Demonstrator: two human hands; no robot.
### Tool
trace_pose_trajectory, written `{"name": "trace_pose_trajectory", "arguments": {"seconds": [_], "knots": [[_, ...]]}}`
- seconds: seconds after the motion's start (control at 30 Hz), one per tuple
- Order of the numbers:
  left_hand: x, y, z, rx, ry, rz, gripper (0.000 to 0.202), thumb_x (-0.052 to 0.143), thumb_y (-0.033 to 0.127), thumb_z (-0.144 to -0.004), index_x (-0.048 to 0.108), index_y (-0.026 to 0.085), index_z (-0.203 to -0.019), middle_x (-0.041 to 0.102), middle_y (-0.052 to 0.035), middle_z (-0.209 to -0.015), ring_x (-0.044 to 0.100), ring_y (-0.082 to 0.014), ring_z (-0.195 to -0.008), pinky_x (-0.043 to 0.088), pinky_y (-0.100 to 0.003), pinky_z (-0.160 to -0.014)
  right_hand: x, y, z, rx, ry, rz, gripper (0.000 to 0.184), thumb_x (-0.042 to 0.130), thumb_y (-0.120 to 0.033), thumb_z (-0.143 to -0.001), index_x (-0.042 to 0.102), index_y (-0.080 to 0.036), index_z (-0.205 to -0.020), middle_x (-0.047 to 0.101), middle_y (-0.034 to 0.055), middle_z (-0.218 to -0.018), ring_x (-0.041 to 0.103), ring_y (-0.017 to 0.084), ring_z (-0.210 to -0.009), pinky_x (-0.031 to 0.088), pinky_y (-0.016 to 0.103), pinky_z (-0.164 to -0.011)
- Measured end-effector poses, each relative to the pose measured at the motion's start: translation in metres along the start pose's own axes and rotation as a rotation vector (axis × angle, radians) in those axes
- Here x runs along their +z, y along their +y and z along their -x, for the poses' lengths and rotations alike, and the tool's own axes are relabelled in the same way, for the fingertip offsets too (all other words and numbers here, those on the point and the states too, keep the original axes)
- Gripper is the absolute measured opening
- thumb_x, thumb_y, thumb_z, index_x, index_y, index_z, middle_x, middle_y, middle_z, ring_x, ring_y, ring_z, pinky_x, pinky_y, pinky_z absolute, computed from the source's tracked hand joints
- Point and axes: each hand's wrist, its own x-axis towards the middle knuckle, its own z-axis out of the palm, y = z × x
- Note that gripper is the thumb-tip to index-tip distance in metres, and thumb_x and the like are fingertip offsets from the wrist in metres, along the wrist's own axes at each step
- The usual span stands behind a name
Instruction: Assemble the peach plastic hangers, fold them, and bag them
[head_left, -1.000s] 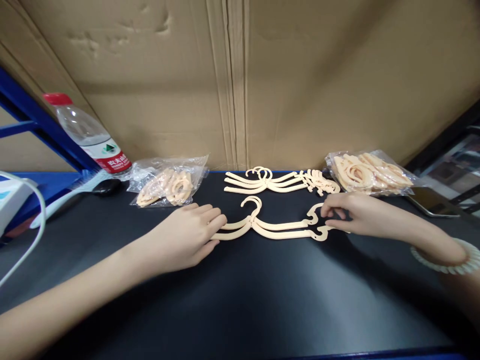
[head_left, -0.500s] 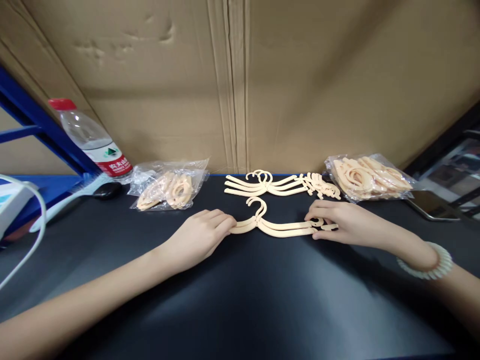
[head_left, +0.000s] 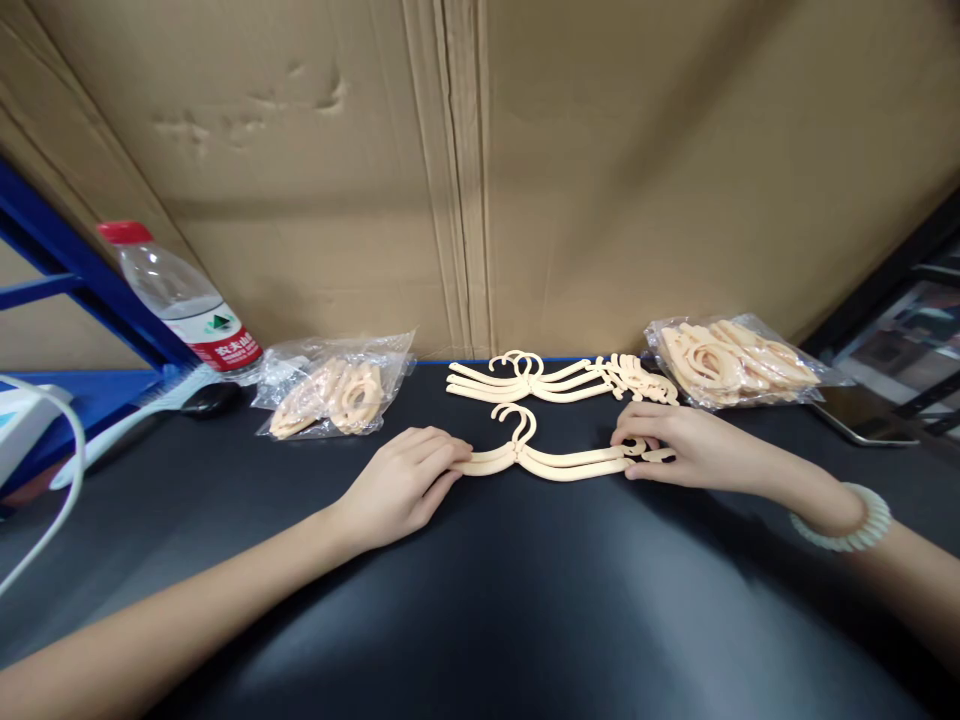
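Note:
Two cream plastic clothes hangers [head_left: 574, 467] lie nearly overlapped on the black tabletop, their hooks pointing away from me. My left hand [head_left: 409, 485] pinches their left arm ends between thumb and fingers. At the other end, my right hand [head_left: 675, 445] grips the right arm ends, where small hooked tips show between its fingers. Just behind lies a group of several similar hangers [head_left: 529, 383], with a cluster of small hooked pieces [head_left: 637, 378] at its right side. My fingers partly hide the ends of the front pair.
Clear bags of cream hanger parts lie at the back left [head_left: 337, 390] and back right [head_left: 739, 360]. Far left are a red-capped water bottle [head_left: 202, 310], a brush [head_left: 142, 410] and a white cable [head_left: 75, 460]. A phone [head_left: 870, 425] lies right, and cardboard [head_left: 315, 180] rises behind.
The camera view has shifted slightly. My left thumb has moved a little apart from the fingers at the hanger ends, and the two hangers' right arms look slightly more spread. My right hand has barely moved.

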Motion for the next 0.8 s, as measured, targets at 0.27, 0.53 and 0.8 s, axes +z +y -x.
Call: {"name": "trace_pose_trajectory", "arguments": {"seconds": [0.27, 0.53, 0.8], "knots": [[0.001, -0.001, 0.002, -0.007, 0.027, 0.072, 0.02, 0.048, 0.014, -0.092, 0.055, 0.018, -0.11, 0.067, -0.0094, -0.109, 0.061, -0.0226, -0.102, 0.049, -0.038, -0.086, 0.002, 0.003, -0.002, -0.008, 0.035, -0.05, 0.026, 0.061, -0.044, -0.086, 0.065, -0.021, -0.099, 0.061, 0.0052, -0.099, 0.06, 0.019, -0.079, 0.046, 0.03, -0.066], [-0.001, -0.001, 0.002, -0.008, 0.089, 0.052, 0.021, 0.048, 0.011, -0.091, 0.053, 0.02, -0.109, 0.068, -0.0073, -0.105, 0.063, -0.0204, -0.102, 0.042, -0.042, -0.095, -0.025, 0.043, 0.009, 0.148, 0.59, 0.189, 0.028, 0.047, -0.04, -0.091, 0.065, -0.019, -0.085, 0.068, 0.0075, -0.08, 0.061, 0.025, -0.074, 0.046, 0.036, -0.066], [-0.002, -0.002, 0.002, -0.016, 0.093, 0.044, 0.021, 0.046, 0.011, -0.091, 0.052, 0.02, -0.109, 0.068, -0.0064, -0.104, 0.063, -0.0193, -0.101, 0.041, -0.041, -0.096, -0.012, 0.075, 0.006, 0.166, 0.547, 0.523, 0.034, 0.04, -0.029, -0.091, 0.071, -0.015, -0.088, 0.069, 0.0141, -0.084, 0.061, 0.031, -0.088, 0.048, 0.042, -0.076]]}}
